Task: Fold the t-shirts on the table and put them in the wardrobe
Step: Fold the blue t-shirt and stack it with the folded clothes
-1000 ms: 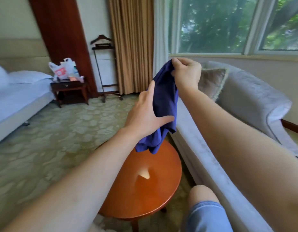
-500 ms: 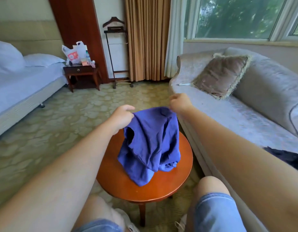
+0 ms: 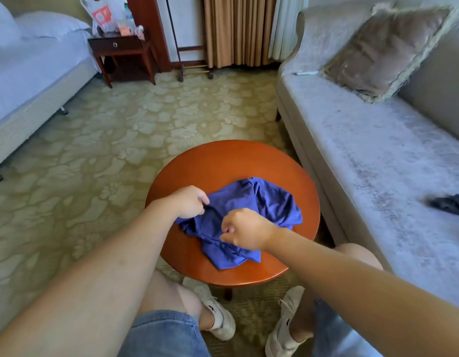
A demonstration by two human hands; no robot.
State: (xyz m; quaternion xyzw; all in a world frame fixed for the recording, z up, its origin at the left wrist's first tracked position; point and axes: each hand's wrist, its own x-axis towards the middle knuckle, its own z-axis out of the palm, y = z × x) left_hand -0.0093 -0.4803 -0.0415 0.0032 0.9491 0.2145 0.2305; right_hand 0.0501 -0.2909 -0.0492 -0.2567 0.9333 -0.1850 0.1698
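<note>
On round wooden table (image 3: 223,161), rumpled t-shirt (image 3: 262,202)

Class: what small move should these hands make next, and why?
Probably spread the crumpled blue t-shirt flat on the round wooden table: it lies bunched, the left hand pinches its edge, and the right hand is curled over its near part.

A person is wearing light blue denim shorts (image 3: 161,333) ending above the knees. White lace-up sneakers are covering both feet, the left sneaker (image 3: 218,313) and right sneaker (image 3: 285,323) each showing a small dark side mark. Both forearms are showing bare.
</note>
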